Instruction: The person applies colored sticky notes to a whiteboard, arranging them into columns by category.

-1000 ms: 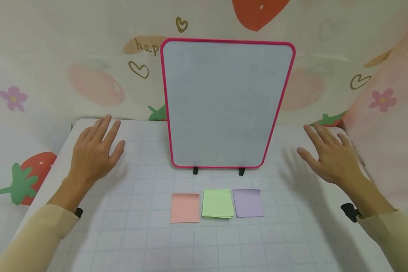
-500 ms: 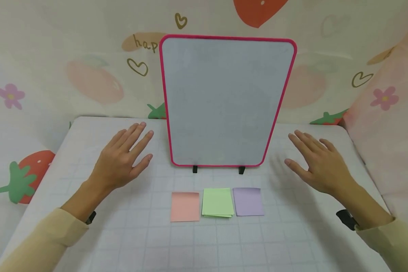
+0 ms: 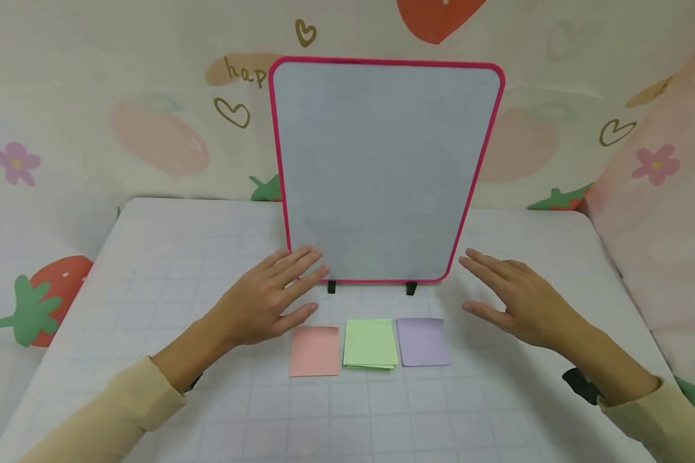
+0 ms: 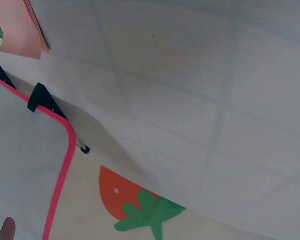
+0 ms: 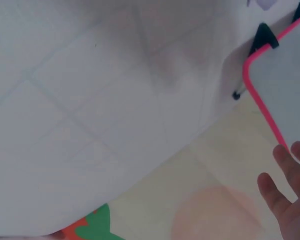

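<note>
In the head view a small whiteboard (image 3: 382, 167) with a pink frame stands upright at the back of the table. Three sticky note pads lie in a row before it: a pink pad (image 3: 315, 352), a green pad (image 3: 370, 344) and a purple pad (image 3: 423, 343). My left hand (image 3: 266, 299), fingers extended and empty, overlaps the board's lower left corner, its thumb just above the pink pad. My right hand (image 3: 515, 296) is held with straight fingers just right of the board's lower right corner, holding nothing. Only a few fingertips (image 4: 7, 230) show in the left wrist view.
Black feet (image 3: 411, 288) hold up the board's lower edge. The table (image 3: 208, 238) has a pale grid cloth. Behind it hangs a curtain (image 3: 168, 38) printed with strawberries, hearts and flowers. A pinkish curtain (image 3: 672, 212) borders the right side.
My left hand has moved right and toward me, from the table's left side to the board's corner. My right hand has shifted left and nearer. The board and pads stay put.
</note>
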Action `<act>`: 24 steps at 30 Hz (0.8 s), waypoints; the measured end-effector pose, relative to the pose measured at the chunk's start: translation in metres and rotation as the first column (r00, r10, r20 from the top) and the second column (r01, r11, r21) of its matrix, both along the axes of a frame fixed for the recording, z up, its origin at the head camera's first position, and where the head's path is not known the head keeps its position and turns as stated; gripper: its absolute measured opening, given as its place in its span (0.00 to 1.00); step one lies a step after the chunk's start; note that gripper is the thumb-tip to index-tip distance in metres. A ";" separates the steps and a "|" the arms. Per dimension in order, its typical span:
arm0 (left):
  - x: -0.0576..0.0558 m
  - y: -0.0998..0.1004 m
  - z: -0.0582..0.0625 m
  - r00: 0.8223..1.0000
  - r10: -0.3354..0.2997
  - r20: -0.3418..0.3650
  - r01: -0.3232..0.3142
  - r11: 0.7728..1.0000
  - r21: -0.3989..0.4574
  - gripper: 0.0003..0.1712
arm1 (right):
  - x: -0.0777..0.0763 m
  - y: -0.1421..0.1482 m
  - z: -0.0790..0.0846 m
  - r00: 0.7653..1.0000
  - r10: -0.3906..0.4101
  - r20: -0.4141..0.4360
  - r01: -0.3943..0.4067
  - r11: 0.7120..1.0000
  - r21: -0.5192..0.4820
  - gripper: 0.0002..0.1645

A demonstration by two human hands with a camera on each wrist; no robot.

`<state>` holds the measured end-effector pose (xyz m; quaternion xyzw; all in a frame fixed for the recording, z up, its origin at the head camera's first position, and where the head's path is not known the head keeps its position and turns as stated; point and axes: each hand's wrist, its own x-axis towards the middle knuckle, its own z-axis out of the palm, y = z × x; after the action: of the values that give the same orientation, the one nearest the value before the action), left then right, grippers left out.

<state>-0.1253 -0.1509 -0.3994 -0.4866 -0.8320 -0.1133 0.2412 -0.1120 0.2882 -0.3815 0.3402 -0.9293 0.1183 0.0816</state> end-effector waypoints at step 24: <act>0.024 0.085 -0.027 0.957 -0.037 0.286 0.130 0.940 -0.314 0.32 | 0.023 -0.031 -0.037 0.970 0.130 0.203 -0.110 0.988 -0.105 0.39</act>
<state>-0.1009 -0.0655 -0.4267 -0.5346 -0.8430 -0.0496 0.0330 -0.0886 0.2571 -0.4185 0.3771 -0.9039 0.2015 -0.0083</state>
